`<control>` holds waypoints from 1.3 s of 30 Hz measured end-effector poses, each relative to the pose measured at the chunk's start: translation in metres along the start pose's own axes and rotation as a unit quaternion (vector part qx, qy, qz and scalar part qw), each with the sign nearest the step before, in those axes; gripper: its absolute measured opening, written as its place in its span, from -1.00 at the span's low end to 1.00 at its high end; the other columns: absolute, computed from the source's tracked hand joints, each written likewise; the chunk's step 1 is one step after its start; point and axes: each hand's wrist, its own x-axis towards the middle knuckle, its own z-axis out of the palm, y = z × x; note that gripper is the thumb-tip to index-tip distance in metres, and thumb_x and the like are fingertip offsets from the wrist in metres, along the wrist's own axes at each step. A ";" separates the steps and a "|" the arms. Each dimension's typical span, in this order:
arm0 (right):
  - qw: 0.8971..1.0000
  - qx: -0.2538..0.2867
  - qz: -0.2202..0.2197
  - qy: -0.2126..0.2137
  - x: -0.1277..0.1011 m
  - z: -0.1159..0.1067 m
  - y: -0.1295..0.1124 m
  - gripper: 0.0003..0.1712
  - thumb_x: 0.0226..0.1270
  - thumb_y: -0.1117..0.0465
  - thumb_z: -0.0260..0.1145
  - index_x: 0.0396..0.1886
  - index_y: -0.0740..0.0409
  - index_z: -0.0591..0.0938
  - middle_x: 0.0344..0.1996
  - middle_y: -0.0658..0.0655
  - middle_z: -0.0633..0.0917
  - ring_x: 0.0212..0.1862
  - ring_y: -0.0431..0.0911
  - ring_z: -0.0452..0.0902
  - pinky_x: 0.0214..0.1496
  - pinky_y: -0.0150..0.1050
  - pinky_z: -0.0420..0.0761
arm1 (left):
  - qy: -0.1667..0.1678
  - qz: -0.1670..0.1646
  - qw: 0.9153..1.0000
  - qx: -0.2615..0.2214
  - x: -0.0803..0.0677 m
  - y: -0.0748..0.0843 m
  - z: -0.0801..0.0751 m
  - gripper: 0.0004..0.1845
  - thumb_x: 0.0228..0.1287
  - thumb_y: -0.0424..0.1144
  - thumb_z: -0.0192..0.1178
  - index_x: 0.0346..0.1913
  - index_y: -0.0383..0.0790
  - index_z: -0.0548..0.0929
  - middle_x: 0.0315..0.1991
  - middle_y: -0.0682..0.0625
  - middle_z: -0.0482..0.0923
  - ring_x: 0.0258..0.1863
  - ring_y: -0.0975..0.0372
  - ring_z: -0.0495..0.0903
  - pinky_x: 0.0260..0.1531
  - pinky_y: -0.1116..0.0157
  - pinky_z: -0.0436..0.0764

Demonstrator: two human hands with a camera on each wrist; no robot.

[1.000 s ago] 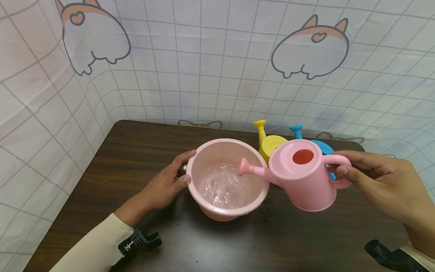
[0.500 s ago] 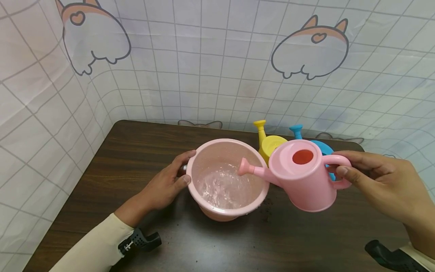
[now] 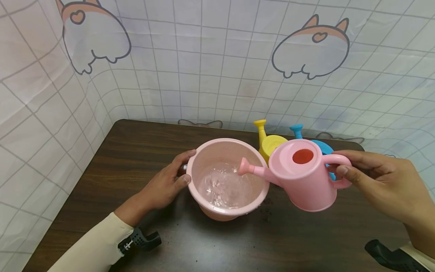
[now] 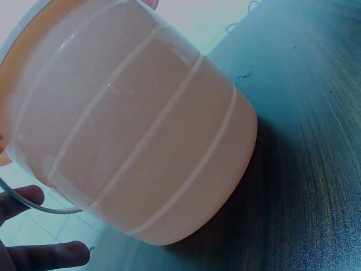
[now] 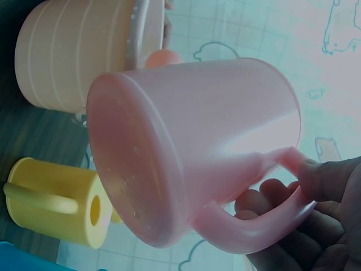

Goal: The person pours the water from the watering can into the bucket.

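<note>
From the head view, the right hand (image 3: 377, 181) has its fingers curled round the handle of the pink watering can (image 3: 302, 179), thumb on top of the loop. The can is tipped, its spout out ahead of those fingers and over the rim of the pink bucket (image 3: 227, 179). Rippled water lies in the bucket below the spout. The left hand (image 3: 166, 185) rests on the bucket's near-left wall, fingers only gently bent, thumb and forefinger touching the rim. Just beyond the right fingertips stand a yellow watering can (image 3: 268, 141) and a blue watering can (image 3: 317, 143) on the dark table (image 3: 136, 151).

From the left wrist, the bucket's ribbed wall (image 4: 135, 130) fills the picture; two fingertips (image 4: 56, 254) show beside its base, fairly straight, with the wire bail just above them.

From the right wrist, the can's base (image 5: 141, 175) faces the camera and the fingers (image 5: 316, 192) wrap its handle firmly. The bucket (image 5: 79, 56) sits ahead of the spout, and the yellow can (image 5: 62, 209) lies below the knuckles.

To pour well, I'd say keep the spout inside the rim, tilt slowly from the wrist, and let the left hand keep the bucket from sliding.
</note>
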 end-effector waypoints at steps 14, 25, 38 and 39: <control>1.000 -0.002 -0.002 -0.006 0.001 0.000 -0.001 -0.54 0.17 0.70 0.36 0.08 0.41 0.70 -0.21 0.00 0.82 -0.33 -0.22 0.77 -0.26 -0.46 0.63 | -0.001 -0.003 1.000 -0.001 0.001 -0.001 0.001 -0.34 0.60 0.17 -0.07 0.61 0.22 0.02 0.42 -0.12 0.37 0.15 0.00 0.63 0.04 -0.08 0.57; 1.000 -0.011 0.016 0.000 0.002 0.000 -0.004 -0.55 0.19 0.66 0.37 0.08 0.37 0.72 -0.23 -0.02 0.82 -0.35 -0.21 0.77 -0.27 -0.46 0.62 | -0.001 -0.003 1.000 -0.004 0.001 -0.001 0.001 -0.34 0.60 0.17 -0.06 0.61 0.21 0.03 0.41 -0.12 0.37 0.15 0.01 0.63 0.04 -0.07 0.57; 0.999 -0.003 -0.038 -0.008 0.005 0.001 0.000 -0.55 0.14 0.73 0.35 0.05 0.46 0.70 -0.21 0.02 0.82 -0.28 -0.26 0.76 -0.27 -0.45 0.63 | -0.002 -0.005 1.000 -0.002 0.001 0.000 0.001 -0.35 0.60 0.16 -0.06 0.61 0.21 0.02 0.41 -0.13 0.37 0.16 0.01 0.62 0.05 -0.08 0.57; 0.999 -0.002 -0.036 -0.008 0.005 0.001 -0.001 -0.55 0.15 0.73 0.34 0.05 0.45 0.70 -0.21 0.02 0.82 -0.28 -0.26 0.76 -0.27 -0.45 0.63 | -0.002 -0.007 1.000 -0.001 0.000 0.000 0.001 -0.35 0.60 0.16 -0.06 0.61 0.22 0.02 0.41 -0.13 0.37 0.16 0.01 0.62 0.05 -0.08 0.57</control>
